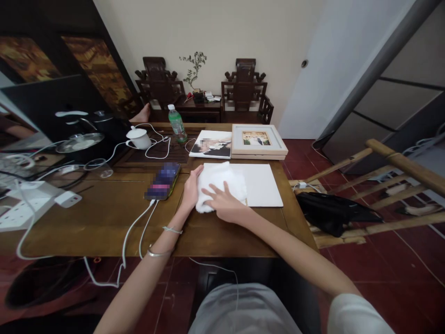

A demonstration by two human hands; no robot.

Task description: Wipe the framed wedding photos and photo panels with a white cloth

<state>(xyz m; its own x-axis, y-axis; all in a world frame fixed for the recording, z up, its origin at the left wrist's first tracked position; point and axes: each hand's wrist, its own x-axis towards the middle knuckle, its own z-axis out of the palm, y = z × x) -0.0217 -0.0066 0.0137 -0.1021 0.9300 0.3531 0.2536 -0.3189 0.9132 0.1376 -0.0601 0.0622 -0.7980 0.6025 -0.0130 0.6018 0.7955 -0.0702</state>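
A flat white board (266, 185) lies near the table's front edge, its left part covered by a white cloth (227, 175). My right hand (224, 202) rests on the cloth with its fingers spread and pressed down. At the board's left side, my left hand (190, 188) holds the edge, fingers together and partly over it; the cloth hides some of the contact. Just left of that hand lies a phone (163, 181) with a lit screen and cables plugged in.
Behind the board are a photo print (212, 144) and a cream-framed picture (259, 141). A green bottle (177, 124), a lidded white cup (138, 138) and a black pot (85, 146) stand to the left. White cables run to a power strip (24, 206). Another person's foot (142, 114) shows beyond the table.
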